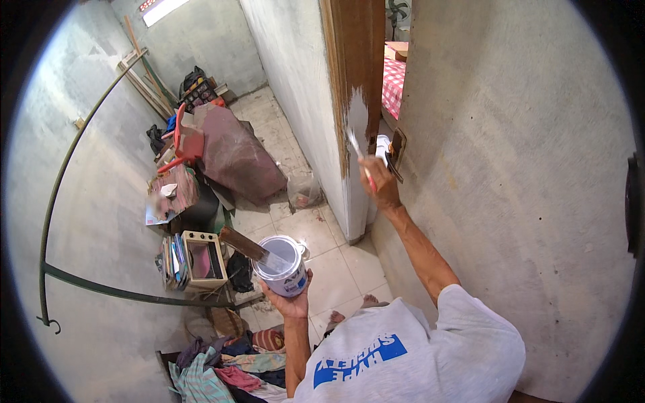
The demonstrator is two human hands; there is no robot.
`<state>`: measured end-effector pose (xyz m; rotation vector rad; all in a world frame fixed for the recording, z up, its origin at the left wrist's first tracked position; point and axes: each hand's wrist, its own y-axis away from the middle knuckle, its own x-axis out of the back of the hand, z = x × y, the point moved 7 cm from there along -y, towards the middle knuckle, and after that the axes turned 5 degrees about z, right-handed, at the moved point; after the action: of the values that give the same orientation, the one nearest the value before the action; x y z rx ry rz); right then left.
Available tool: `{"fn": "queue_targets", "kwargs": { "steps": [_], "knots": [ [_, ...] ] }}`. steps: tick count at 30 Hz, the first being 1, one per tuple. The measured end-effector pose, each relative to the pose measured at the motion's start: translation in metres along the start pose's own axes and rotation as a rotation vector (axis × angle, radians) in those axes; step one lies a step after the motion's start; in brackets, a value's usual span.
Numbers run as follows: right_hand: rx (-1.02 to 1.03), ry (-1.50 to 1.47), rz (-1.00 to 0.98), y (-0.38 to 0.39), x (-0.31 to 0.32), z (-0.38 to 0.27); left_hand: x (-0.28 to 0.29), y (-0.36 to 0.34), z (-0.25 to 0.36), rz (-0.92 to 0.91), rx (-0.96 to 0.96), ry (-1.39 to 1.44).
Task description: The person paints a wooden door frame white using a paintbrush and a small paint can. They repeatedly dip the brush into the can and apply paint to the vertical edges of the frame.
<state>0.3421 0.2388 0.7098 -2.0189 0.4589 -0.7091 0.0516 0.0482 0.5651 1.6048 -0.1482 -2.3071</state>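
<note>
My right hand (380,185) is closed round the handle of a paintbrush (356,142), whose pale bristles are at the edge of the brown wooden door frame (356,47). A patch of light grey paint (358,111) covers part of that frame, and the frame below it is pale too. Lower down, my left hand (290,303) holds a white paint can (287,281) from beneath, fingers wrapped round its side. The can has no lid on, and a paint-smeared wooden stick (245,244) lies slanted across its rim.
A door latch (398,151) juts out beside my right hand. On the left are a small oven (203,258), books (176,258), a red plastic chair (188,142) and a large covered bundle (235,154). A curved metal bar (57,181) stands out along the left wall. Piled clothes (232,369) lie below.
</note>
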Motion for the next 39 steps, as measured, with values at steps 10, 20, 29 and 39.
{"fn": "queue_targets", "kwargs": {
  "steps": [10, 20, 29, 39],
  "knots": [
    [0.021, 0.002, 0.097, -0.01, 0.015, -0.032, 0.004, 0.002, 0.001, 0.017, -0.008, 0.04],
    [0.029, 0.056, 0.221, 0.03, -0.014, 0.014, 0.024, -0.008, 0.009, 0.019, 0.056, -0.047],
    [-0.083, 0.199, 0.071, 0.104, -0.058, 0.06, 0.05, -0.012, 0.025, 0.052, 0.106, -0.122],
    [0.065, 0.077, 0.193, -0.005, -0.014, 0.017, 0.04, -0.005, 0.023, 0.063, 0.053, -0.118]
  ]
}}
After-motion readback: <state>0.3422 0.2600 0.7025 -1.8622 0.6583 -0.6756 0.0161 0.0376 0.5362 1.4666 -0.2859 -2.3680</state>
